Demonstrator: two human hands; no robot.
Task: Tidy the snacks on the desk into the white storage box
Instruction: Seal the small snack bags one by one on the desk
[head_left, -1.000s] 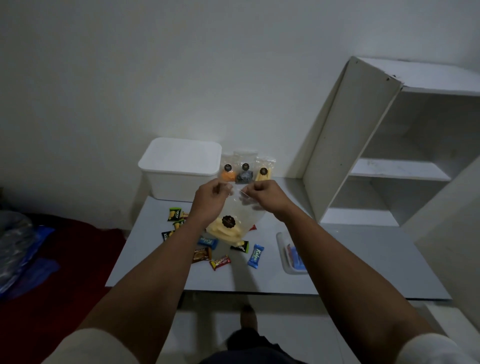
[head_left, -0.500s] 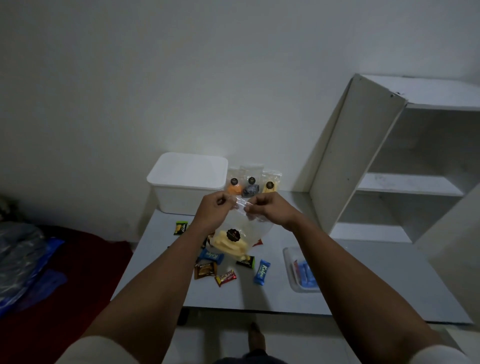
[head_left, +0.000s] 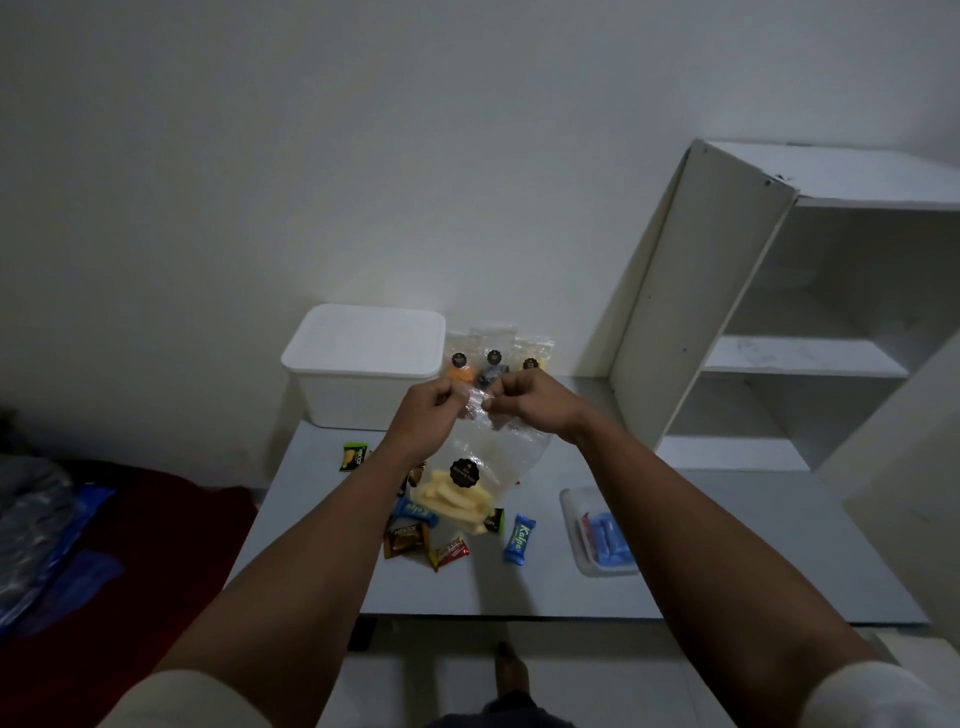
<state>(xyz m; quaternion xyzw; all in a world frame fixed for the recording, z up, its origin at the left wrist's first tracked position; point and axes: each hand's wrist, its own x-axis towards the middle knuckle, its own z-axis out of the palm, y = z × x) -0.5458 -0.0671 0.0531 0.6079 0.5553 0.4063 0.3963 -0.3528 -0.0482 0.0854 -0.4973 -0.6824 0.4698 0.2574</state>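
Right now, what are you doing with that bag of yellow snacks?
Both hands, left hand and right hand, pinch the top of a clear bag of yellow sticks, holding it up over the desk. Small wrapped snacks lie scattered below. The white storage box sits at the back with its lid on, so nothing can go in yet.
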